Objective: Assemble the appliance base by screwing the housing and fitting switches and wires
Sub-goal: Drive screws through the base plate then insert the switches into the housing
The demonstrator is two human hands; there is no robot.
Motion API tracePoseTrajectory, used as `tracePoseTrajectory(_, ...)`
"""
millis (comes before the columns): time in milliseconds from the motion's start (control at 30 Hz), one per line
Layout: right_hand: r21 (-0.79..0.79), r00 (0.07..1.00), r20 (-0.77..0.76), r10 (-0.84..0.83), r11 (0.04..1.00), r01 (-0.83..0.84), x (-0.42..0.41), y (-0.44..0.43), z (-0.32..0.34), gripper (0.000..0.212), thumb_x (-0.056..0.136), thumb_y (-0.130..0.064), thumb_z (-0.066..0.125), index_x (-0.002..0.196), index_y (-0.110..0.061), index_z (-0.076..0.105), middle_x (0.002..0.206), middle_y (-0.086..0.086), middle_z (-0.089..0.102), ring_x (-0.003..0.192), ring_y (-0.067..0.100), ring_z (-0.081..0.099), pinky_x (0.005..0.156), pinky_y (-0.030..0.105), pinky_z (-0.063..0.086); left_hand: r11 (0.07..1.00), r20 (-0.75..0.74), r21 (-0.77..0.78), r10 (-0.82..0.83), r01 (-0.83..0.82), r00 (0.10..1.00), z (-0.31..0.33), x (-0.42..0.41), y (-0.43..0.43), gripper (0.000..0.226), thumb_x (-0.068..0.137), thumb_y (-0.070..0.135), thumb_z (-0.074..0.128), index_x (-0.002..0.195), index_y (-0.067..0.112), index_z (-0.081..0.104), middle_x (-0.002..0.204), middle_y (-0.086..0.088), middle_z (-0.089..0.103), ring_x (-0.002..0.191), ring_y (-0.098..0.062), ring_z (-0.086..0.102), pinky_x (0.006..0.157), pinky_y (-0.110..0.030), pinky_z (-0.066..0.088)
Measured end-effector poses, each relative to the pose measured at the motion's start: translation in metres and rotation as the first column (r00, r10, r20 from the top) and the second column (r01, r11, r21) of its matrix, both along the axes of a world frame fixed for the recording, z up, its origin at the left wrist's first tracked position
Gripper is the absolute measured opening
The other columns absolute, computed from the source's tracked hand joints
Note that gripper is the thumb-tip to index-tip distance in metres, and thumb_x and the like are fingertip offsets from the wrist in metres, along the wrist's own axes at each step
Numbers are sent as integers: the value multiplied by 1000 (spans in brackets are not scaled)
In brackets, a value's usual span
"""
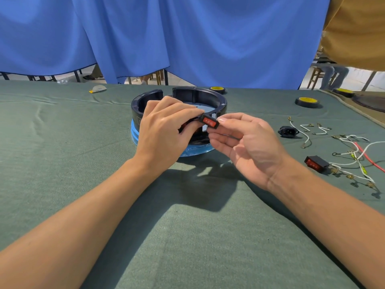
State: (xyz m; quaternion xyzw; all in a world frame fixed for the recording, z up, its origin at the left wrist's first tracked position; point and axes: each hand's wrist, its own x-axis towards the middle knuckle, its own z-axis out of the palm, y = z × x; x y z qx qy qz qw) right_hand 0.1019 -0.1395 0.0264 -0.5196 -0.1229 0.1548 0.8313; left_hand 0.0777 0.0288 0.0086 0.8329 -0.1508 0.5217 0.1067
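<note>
My right hand (248, 147) pinches the red switch (210, 122) between thumb and forefinger at its right end, the other fingers loosely curled beneath. The switch is tilted and held just in front of the near wall of the dark round housing (208, 94). My left hand (164, 130) is curled over that near wall, its fingertips touching the switch's left end. Something reddish shows under those fingers, and I cannot tell whether the hand grips anything.

The housing sits on a blue ring (135, 132) in the middle of the green-covered table (187, 226). To the right lie a black power socket (288, 131), short white wires (308, 130), a second switch (315, 162) and a tangle of white and red wires (358, 155). Farther right rests a tape roll (307, 101).
</note>
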Motion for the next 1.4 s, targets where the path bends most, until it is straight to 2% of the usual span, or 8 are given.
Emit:
tracePoseTrajectory(467,14,991,100,90,996,-92,5,-3,-8,16,82,-1,69,97,-5,72,81,11,71,71,17,67,68,25,56,1000,-25,-30,-10,9,1000,0,1,0,17,87,23,72,94,9,77,91,1,76,86,-26,66,81,-40,42)
tracePoseTrajectory(567,-178,946,321,-55,977,117,4,0,-12,10,83,-7,73,90,-14,74,73,3,71,65,13,65,62,23,53,1000,-34,13,-22,22,999,0,1,-1,17,87,24,71,93,10,78,93,2,76,87,-25,66,82,-39,41)
tracePoseTrajectory(633,-301,835,525,-166,881,364,6,1,-16,7,85,-18,74,82,-24,72,65,-4,71,60,9,65,60,25,53,1000,-63,3,-20,20,998,3,1,2,19,89,29,69,96,13,78,97,5,75,91,-21,65,85,-38,41)
tracePoseTrajectory(733,-302,751,587,-301,779,549,11,-2,-17,13,88,-28,69,76,-24,67,60,-4,69,56,11,65,65,37,56,962,-84,-274,-2,-21,996,9,2,16,21,94,27,62,100,14,77,96,13,69,94,-11,58,88,-35,41)
tracePoseTrajectory(867,-275,799,475,-370,800,534,16,-3,-17,18,92,-24,65,76,-17,60,56,-4,67,50,8,61,53,27,52,827,-151,-552,22,-103,988,5,5,36,24,98,21,56,94,9,77,84,-3,72,84,-21,58,78,-37,43)
tracePoseTrajectory(1000,-320,803,501,-324,792,520,17,-3,-19,18,91,-25,65,76,-18,59,58,-3,69,52,11,64,59,34,54,896,-179,-431,34,-109,983,2,4,24,30,95,29,54,90,10,77,84,8,70,85,-18,62,93,-42,41)
tracePoseTrajectory(1233,-357,738,618,-273,739,572,10,-1,-19,15,90,-27,65,79,-19,61,61,-1,69,58,15,67,74,49,56,960,-198,-271,22,-76,980,-1,1,15,32,97,28,52,85,10,75,74,1,71,71,-20,59,85,-32,33)
tracePoseTrajectory(1400,-363,606,769,-205,639,678,3,1,-21,15,91,-32,64,79,-23,61,62,-6,67,63,11,65,72,34,54,946,-398,-324,-114,-23,910,11,0,21,37,95,33,52,88,5,75,73,-14,69,74,-32,61,81,-43,48)
